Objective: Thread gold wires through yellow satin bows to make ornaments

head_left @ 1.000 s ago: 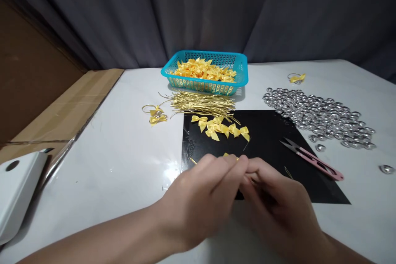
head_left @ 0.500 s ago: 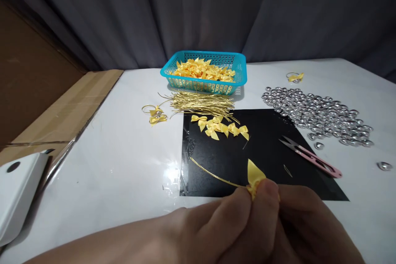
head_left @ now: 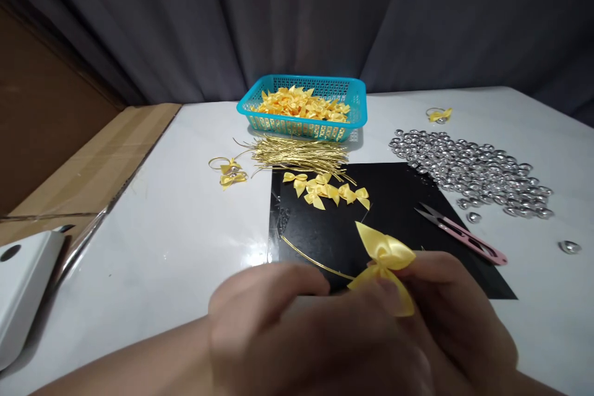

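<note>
- A pale counter (head_left: pixel 180 216) carried everything, the black sheet (head_left: pixel 325 238) included.
- The blue basket (head_left: pixel 360 117) stood beyond the black sheet, heaped with yellow bows (head_left: pixel 299 104).
- Many shiny silver pieces (head_left: pixel 468 168) lay spread right of the black sheet, some at its edge.
- The left hand (head_left: pixel 320 337) hovered at the black sheet's near edge, thumb against the held bow; one cannot tell whether its grip pinched, being blurred.
- The right hand (head_left: pixel 464 315) hovered by the near right part of the black sheet, its grip narrow on the held bow.
- The bundle of gold wires (head_left: pixel 299 153) lay along the black sheet's far edge.
- Pink-handled snips (head_left: pixel 461 234) rested on the black sheet's right side.
- The held bow (head_left: pixel 383 250) appeared over the near part of the black sheet.
- A single gold strand (head_left: pixel 320 265) ran from the black sheet's left part toward the held bow.
</note>
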Demonstrator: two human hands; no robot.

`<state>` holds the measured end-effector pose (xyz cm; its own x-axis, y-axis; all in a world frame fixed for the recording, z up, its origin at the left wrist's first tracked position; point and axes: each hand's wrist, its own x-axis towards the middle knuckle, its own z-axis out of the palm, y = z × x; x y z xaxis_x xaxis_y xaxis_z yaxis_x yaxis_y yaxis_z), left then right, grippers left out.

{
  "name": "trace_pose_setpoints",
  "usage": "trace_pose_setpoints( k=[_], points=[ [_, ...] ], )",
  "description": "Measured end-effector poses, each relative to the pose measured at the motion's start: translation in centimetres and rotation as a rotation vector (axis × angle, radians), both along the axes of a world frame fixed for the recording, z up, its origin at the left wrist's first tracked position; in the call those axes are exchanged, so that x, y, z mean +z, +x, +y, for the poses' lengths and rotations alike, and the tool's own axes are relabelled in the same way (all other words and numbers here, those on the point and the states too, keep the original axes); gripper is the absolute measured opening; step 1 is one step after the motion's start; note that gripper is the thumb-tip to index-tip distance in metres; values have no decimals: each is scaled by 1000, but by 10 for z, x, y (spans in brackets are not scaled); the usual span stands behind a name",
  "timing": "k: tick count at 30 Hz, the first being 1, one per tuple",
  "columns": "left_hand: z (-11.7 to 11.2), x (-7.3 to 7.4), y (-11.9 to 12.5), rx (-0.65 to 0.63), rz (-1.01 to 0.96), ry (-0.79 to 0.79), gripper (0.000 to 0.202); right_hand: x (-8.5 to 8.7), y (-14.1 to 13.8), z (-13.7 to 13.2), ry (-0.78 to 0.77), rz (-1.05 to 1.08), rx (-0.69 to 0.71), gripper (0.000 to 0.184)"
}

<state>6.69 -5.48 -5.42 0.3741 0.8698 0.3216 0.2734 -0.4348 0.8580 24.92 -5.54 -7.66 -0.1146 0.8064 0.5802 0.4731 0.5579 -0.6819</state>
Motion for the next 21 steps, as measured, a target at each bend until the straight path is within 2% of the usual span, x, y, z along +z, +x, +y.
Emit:
trace_pose_setpoints(
  k=[2, 3, 7, 12, 16, 21],
  points=[
    [15, 6, 4, -50, -13, 243, 45, 1, 1, 1, -21, 65, 49, 25],
    [21, 8, 8, -26, -22, 223, 47, 1, 2, 2, -28, 79, 63, 27],
    [30, 9, 21, -20, -83, -13, 32, -3, 3, 2, -39, 92, 94, 30],
    [29, 11, 24, -8, -124, -215, 17, -4, 2, 4, -27, 70, 80, 29],
    [32, 15, 27, -22, -194, -376, 16, -1, 3, 4, -3, 13, 48, 23],
    [31, 17, 29, -40, -271, -482, 19, 0, 3, 5, 18, 9, 99, 21]
  ],
)
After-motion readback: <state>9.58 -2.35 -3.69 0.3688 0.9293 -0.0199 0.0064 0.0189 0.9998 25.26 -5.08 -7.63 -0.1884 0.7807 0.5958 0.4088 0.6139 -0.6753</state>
